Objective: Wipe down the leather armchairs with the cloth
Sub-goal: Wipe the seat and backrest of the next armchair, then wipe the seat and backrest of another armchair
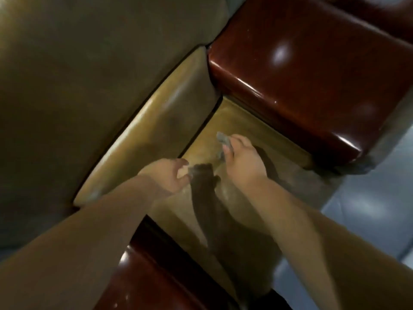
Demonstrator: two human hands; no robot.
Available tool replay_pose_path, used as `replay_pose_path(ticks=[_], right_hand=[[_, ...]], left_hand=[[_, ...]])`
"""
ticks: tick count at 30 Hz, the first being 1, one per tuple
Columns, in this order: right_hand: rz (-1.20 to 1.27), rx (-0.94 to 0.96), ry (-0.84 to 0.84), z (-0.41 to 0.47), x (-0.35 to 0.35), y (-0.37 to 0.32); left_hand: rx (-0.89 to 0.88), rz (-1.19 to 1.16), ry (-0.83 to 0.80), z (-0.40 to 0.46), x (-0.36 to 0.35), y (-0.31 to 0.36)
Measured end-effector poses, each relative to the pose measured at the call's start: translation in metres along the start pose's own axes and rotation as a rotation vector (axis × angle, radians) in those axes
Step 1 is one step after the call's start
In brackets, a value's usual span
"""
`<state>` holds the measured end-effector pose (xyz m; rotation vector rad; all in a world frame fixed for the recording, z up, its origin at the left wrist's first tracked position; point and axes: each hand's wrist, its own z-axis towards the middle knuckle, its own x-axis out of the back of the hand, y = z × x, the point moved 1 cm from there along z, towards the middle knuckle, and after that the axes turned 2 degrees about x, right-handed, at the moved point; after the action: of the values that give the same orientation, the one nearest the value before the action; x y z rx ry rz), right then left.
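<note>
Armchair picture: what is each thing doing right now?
Right hand: grips the cloth, over the seat.
Cloth: grey, bunched in the fingers.
Left hand: fingers loosely curled; too blurred to tell if it holds anything.
Seat: tan, bare, shadowed by the arms.
Armrest: dark red, shiny.

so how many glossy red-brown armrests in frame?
2. One armrest at upper right, beside the tan seat where the right hand holds the cloth. The other armrest at bottom centre, partly cropped. More may lie outside the frame.
</note>
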<state>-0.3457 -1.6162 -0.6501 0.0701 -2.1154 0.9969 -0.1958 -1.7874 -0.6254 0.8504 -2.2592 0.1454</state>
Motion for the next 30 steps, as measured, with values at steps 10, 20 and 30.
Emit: replay_pose_path(ticks=[10,20,30], right_hand=[[-0.386,0.077,-0.309,-0.09,0.089,-0.002],[-0.334,0.084,-0.328,-0.196,0.136,-0.016],[-0.289,0.058,-0.116,-0.33,0.18,-0.029]], left_hand=[[0.092,-0.363,0.021,-0.142,-0.01,0.086],[0.013,-0.234,0.108,-0.226,0.002,0.131],[-0.062,-0.213,0.278,-0.327,-0.032,0.159]])
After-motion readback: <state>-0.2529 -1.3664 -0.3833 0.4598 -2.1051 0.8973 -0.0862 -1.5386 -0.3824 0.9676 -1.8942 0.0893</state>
